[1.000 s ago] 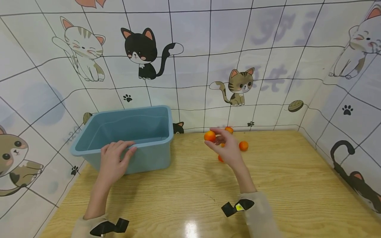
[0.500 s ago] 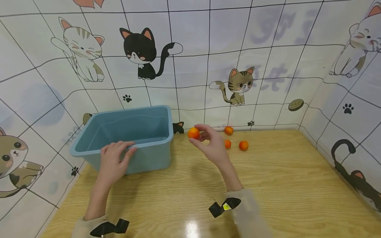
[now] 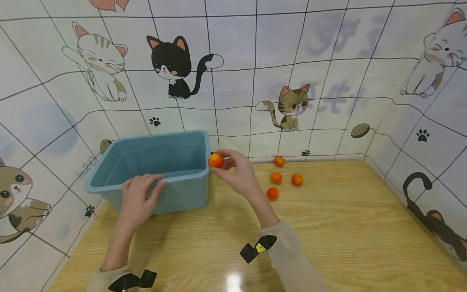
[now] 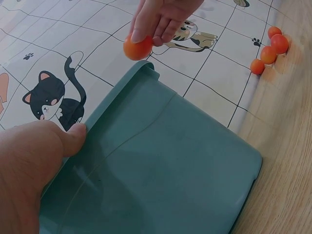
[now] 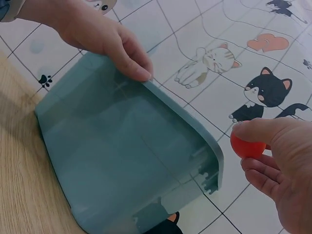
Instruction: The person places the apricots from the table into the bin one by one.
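A light blue plastic tub (image 3: 186, 195) stands at the left of the table, its inside partly seen. My left hand (image 3: 138, 202) grips the tub's near rim, fingers over the edge and thumb on the outer side. With thumb and fingertips my right hand (image 3: 238, 173) pinches a small tangerine (image 3: 215, 160) just beside the tub's right rim. In the left wrist view this tangerine (image 4: 138, 48) is held in the air by the rim's corner. The right wrist view shows the same tangerine (image 5: 247, 142) between thumb and fingers, apart from the tub.
Several other tangerines (image 3: 276, 178) lie loosely grouped on the wooden table (image 3: 346, 227), right of my right hand. A cat-patterned wall covering (image 3: 237, 81) rises behind the table and along both sides.
My right hand has carried the tangerine leftward from the group of fruit to the tub's right rim. The left hand has kept its grip on the tub.
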The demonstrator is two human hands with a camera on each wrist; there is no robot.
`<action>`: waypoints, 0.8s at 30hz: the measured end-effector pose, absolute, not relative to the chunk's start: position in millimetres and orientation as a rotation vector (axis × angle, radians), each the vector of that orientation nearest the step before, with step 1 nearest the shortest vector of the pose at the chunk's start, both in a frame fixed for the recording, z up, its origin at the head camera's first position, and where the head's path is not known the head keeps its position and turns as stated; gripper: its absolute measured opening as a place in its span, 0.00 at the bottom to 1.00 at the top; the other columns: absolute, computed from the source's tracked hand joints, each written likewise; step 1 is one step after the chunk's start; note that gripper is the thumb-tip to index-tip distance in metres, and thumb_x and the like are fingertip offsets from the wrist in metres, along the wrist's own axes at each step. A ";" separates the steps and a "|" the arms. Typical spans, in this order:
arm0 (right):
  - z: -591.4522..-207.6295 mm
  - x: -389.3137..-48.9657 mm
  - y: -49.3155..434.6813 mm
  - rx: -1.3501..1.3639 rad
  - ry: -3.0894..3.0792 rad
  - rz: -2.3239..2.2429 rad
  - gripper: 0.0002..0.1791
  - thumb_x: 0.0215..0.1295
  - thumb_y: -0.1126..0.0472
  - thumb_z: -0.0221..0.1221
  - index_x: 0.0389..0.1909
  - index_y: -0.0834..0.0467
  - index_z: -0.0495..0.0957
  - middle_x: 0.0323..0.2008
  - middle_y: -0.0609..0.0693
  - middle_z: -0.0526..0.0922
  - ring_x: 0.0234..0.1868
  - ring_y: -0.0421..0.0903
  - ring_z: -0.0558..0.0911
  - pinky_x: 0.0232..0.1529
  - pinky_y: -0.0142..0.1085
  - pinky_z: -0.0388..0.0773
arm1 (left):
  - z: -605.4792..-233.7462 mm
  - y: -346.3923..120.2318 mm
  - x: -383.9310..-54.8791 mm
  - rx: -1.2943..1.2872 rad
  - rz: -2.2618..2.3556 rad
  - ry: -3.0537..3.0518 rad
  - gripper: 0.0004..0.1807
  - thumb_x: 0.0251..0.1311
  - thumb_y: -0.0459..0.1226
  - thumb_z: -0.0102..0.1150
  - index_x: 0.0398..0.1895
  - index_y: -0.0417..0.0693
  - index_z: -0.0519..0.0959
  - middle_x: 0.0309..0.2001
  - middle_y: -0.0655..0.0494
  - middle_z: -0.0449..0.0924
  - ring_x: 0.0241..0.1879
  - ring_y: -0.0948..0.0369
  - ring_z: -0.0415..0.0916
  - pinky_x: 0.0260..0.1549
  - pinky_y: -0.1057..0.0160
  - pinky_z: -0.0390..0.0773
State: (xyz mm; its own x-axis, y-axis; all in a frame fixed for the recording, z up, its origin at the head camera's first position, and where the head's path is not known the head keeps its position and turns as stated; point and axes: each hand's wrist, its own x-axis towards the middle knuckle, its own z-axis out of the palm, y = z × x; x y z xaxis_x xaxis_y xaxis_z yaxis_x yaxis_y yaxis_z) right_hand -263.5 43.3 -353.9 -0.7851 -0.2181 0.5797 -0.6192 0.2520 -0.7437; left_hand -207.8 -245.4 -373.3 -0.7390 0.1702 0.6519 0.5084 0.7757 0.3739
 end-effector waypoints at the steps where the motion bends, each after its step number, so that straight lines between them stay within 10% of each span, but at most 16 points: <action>1: -352.4 -264.1 40.4 0.773 -2.179 1.539 0.25 0.59 0.62 0.73 0.57 0.62 0.80 0.50 0.53 0.83 0.38 0.47 0.81 0.46 0.41 0.81 | -373.4 -245.7 -207.7 -0.504 -0.729 -2.354 0.11 0.70 0.38 0.61 0.49 0.42 0.84 0.42 0.48 0.84 0.45 0.46 0.74 0.57 0.37 0.57; 24: -343.5 -270.0 8.9 0.820 -2.205 1.582 0.24 0.60 0.65 0.72 0.57 0.65 0.78 0.50 0.56 0.83 0.37 0.48 0.81 0.46 0.42 0.82 | -374.3 -246.1 -207.4 -0.501 -0.735 -2.349 0.10 0.69 0.37 0.62 0.49 0.43 0.84 0.42 0.49 0.84 0.45 0.48 0.74 0.57 0.38 0.57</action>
State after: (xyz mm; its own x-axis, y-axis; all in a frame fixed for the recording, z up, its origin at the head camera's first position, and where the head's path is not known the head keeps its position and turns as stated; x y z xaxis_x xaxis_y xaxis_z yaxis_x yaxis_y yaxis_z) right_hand -270.0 8.9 -343.5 -0.7898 -0.2711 0.5502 -0.6081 0.2283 -0.7604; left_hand -207.4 -246.1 -374.3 -0.7364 0.1649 0.6561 0.5094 0.7734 0.3773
